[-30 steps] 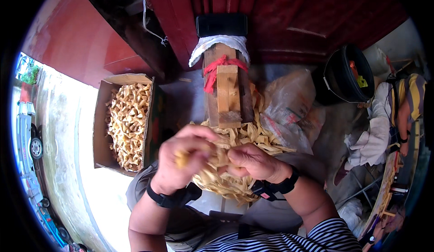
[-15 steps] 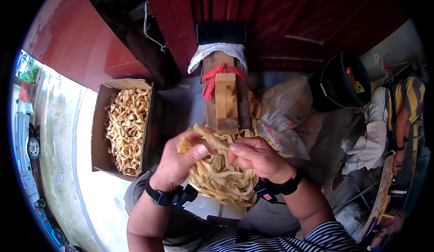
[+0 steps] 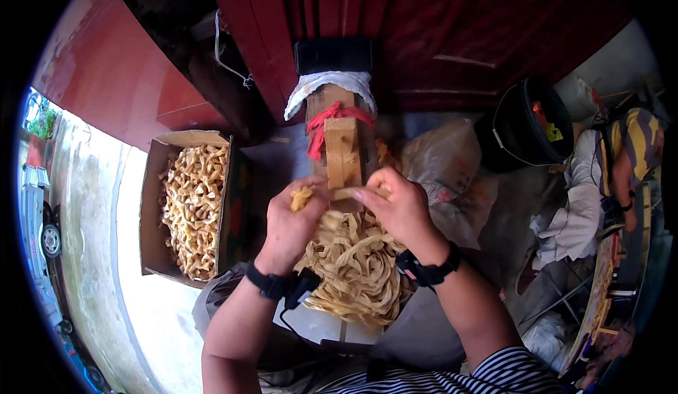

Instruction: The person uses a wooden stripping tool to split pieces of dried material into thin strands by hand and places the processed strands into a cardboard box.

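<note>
At left, carton (image 3: 152, 210) heaped with knotted pieces (image 3: 194, 210); right of wooden block (image 3: 343, 150), plastic bag (image 3: 441, 157), black bucket (image 3: 498, 155). Left hand (image 3: 288, 217), right hand (image 3: 402, 207): fingers (image 3: 385, 177) pinching tan strip (image 3: 343, 194).

Sunlit pavement (image 3: 159, 309) brightens beside dark-red panelling (image 3: 438, 26).

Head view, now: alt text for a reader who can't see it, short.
A person's left hand and right hand hold a pale strip between them, over a heap of similar strips. Ahead is a wooden block with red cloth by it; at left, a cardboard box full of knotted pieces.
</note>
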Demonstrator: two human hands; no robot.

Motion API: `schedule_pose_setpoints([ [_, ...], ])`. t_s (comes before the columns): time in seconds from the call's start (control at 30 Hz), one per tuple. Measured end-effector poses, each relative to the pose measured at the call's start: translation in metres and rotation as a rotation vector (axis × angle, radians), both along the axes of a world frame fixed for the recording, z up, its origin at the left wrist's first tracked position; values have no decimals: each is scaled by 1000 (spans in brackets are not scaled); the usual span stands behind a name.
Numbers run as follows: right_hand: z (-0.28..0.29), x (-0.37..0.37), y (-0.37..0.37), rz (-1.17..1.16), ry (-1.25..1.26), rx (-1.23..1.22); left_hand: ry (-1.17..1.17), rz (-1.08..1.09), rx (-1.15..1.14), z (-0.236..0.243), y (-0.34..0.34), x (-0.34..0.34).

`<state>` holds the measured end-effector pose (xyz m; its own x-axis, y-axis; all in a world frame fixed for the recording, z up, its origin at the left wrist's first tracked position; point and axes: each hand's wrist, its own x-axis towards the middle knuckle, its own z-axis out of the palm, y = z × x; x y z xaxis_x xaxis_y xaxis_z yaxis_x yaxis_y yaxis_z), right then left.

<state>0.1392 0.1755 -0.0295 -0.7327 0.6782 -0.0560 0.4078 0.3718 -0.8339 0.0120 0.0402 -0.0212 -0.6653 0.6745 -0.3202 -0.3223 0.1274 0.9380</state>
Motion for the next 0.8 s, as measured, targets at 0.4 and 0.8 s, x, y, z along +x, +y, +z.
schedule_pose_setpoints([
  [0.4, -22, -11, 16, -156, 497, -210, 156, 124, -95, -20, -1, -41],
  [0.8, 19, 15, -36, 172, 496, -568, 318, 560, -329, 28, -140, -166],
])
